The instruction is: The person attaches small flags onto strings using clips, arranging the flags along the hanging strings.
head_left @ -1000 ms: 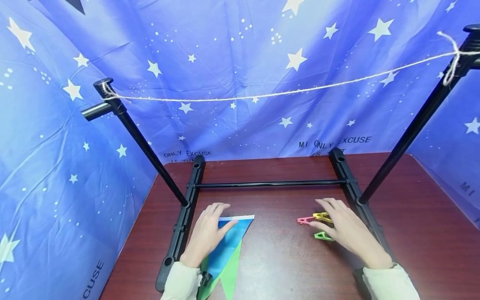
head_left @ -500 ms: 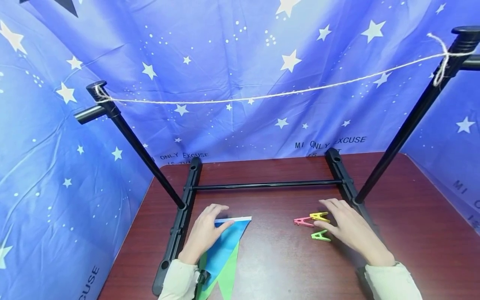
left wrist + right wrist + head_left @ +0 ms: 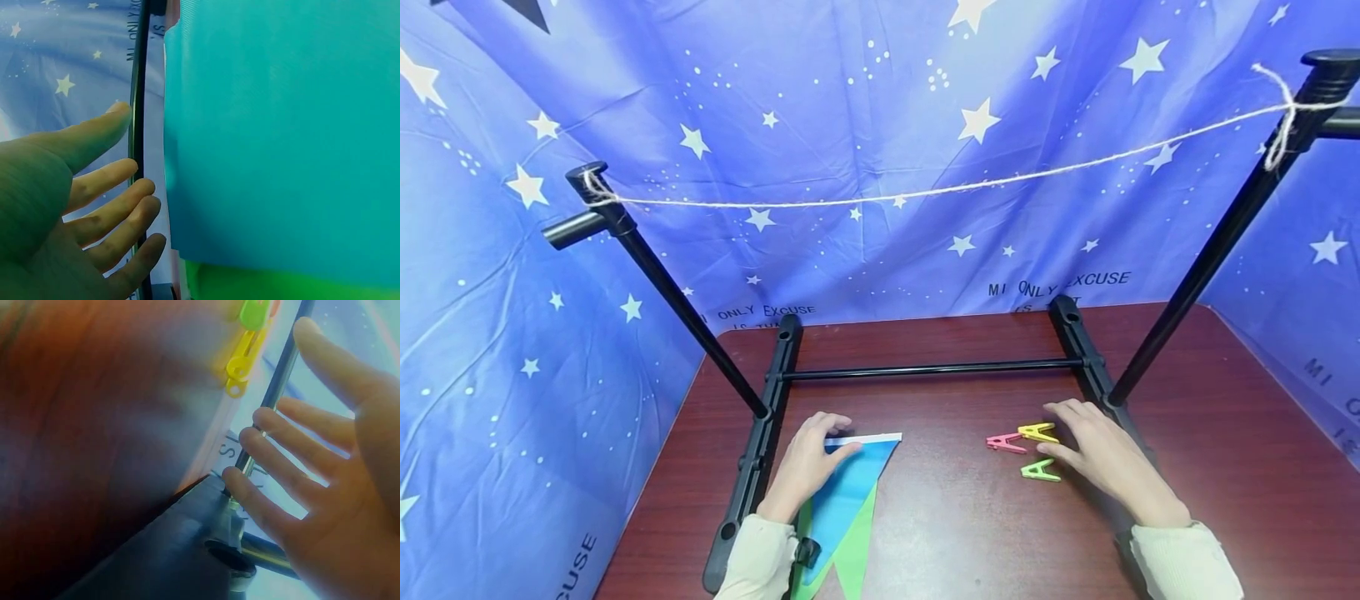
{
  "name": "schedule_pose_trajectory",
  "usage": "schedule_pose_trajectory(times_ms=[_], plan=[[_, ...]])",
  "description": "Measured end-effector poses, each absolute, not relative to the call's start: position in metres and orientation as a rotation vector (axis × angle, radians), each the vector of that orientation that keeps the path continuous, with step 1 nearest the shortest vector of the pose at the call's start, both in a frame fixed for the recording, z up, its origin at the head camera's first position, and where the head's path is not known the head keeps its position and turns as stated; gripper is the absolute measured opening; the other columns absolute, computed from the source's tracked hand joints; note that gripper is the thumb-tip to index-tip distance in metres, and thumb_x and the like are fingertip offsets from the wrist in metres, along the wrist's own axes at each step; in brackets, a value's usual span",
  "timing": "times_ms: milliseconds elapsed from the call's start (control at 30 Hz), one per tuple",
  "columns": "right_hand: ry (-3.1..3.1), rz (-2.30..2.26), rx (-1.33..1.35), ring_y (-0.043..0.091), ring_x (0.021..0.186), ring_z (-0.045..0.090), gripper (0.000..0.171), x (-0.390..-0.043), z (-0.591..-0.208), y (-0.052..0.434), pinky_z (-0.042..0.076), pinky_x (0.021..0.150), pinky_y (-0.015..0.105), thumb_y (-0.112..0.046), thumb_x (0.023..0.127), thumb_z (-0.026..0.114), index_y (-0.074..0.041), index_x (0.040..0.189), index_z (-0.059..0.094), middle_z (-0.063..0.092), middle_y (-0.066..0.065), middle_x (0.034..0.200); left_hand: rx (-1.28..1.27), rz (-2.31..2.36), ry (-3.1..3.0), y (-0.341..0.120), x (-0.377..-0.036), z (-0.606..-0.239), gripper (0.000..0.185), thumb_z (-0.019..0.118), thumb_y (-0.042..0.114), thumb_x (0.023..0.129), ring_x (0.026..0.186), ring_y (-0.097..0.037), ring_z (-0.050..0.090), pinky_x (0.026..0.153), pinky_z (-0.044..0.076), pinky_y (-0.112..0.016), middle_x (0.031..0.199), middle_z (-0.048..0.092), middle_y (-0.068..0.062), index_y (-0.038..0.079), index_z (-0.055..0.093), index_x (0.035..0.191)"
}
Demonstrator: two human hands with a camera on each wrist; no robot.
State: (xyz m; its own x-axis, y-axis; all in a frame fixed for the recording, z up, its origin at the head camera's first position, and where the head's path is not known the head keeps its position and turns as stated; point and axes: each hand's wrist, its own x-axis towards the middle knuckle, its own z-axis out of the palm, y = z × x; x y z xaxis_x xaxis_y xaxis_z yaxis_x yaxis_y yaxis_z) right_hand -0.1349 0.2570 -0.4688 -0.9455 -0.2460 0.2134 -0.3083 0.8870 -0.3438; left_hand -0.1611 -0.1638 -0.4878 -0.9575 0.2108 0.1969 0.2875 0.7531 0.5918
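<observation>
My left hand [image 3: 806, 462], loosely spread, hovers by the blue pennant [image 3: 850, 487], which lies over green fabric [image 3: 857, 554] on the desk [image 3: 947, 517]. My right hand [image 3: 1105, 462], also spread wide, is just beside the pink [image 3: 1000, 442], yellow [image 3: 1030, 432] and green clothespins [image 3: 1032, 472].

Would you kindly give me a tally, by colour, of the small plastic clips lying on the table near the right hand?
Pink clip: 1
Yellow clip: 1
Green clip: 1
Total: 3 clips
</observation>
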Motion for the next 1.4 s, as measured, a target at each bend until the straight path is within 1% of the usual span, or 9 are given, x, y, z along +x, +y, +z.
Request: schedule_pose_trajectory(times_ms=[167,433,567,833,1000,1167,1400], plan=[[-2.899,0.575,0.423,0.037,0.107,0.058,0.056,-0.137,-0.472,0.259,0.047,0.091,0.059,-0.033,0.081,0.081,0.001,0.122,0.063,0.065,0.016,0.114,-0.385,-0.972,-2.838,-0.167,-0.164,-0.491,0.033,0.079,0.030,0.085,0.105,-0.019,0.060,0.095,0.049,-0.044,0.108,0.068,-0.002,0.014,0.071,0.113],[-2.893,0.560,0.421,0.035,0.104,0.059,0.053,-0.138,-0.475,0.259,0.048,0.089,0.056,-0.033,0.082,0.081,0.000,0.120,0.065,0.066,0.014,0.111,-0.384,-0.965,-2.848,-0.171,-0.168,-0.494,0.029,0.079,0.024,0.085,0.102,-0.022,0.060,0.091,0.050,-0.045,0.104,0.068,-0.005,0.011,0.071,0.110],[-2.903,0.549,0.418,0.035,0.105,0.059,0.051,-0.140,-0.477,0.259,0.048,0.089,0.056,-0.032,0.082,0.081,-0.001,0.119,0.065,0.066,0.014,0.111,-0.388,-0.957,-2.860,-0.172,-0.169,-0.495,0.027,0.079,0.021,0.086,0.101,-0.022,0.060,0.090,0.050,-0.044,0.103,0.068,-0.005,0.010,0.071,0.110],[-2.924,0.535,0.429,0.036,0.105,0.060,0.051,-0.141,-0.479,0.260,0.049,0.090,0.055,-0.028,0.081,0.082,0.001,0.119,0.065,0.066,0.016,0.111,-0.411,-0.937,-2.848,-0.174,-0.169,-0.499,0.023,0.078,0.009,0.084,0.094,-0.022,0.058,0.084,0.051,-0.041,0.099,0.067,-0.005,0.009,0.072,0.107],[-2.906,0.517,0.460,0.034,0.102,0.060,0.049,-0.141,-0.480,0.260,0.050,0.088,0.053,-0.024,0.079,0.083,0.003,0.117,0.065,0.066,0.014,0.107,-0.377,-0.945,-2.878,-0.175,-0.170,-0.500,0.020,0.078,0.009,0.085,0.094,-0.021,0.056,0.084,0.050,-0.041,0.097,0.065,-0.003,0.010,0.073,0.104],[-2.898,0.504,0.479,0.031,0.098,0.061,0.045,-0.142,-0.481,0.260,0.050,0.086,0.051,-0.020,0.078,0.084,0.002,0.113,0.067,0.066,0.011,0.103,-0.324,-0.972,-2.913,-0.176,-0.170,-0.499,0.012,0.077,0.011,0.085,0.093,-0.019,0.053,0.083,0.048,-0.040,0.093,0.062,-0.002,0.012,0.073,0.096],[-2.879,0.496,0.501,0.026,0.092,0.060,0.034,-0.144,-0.483,0.259,0.051,0.081,0.047,-0.015,0.077,0.084,-0.001,0.104,0.070,0.065,0.005,0.096,-0.278,-1.017,-2.934,-0.178,-0.170,-0.500,0.006,0.076,0.012,0.086,0.093,-0.019,0.052,0.086,0.047,-0.041,0.093,0.060,0.000,0.014,0.073,0.091]])
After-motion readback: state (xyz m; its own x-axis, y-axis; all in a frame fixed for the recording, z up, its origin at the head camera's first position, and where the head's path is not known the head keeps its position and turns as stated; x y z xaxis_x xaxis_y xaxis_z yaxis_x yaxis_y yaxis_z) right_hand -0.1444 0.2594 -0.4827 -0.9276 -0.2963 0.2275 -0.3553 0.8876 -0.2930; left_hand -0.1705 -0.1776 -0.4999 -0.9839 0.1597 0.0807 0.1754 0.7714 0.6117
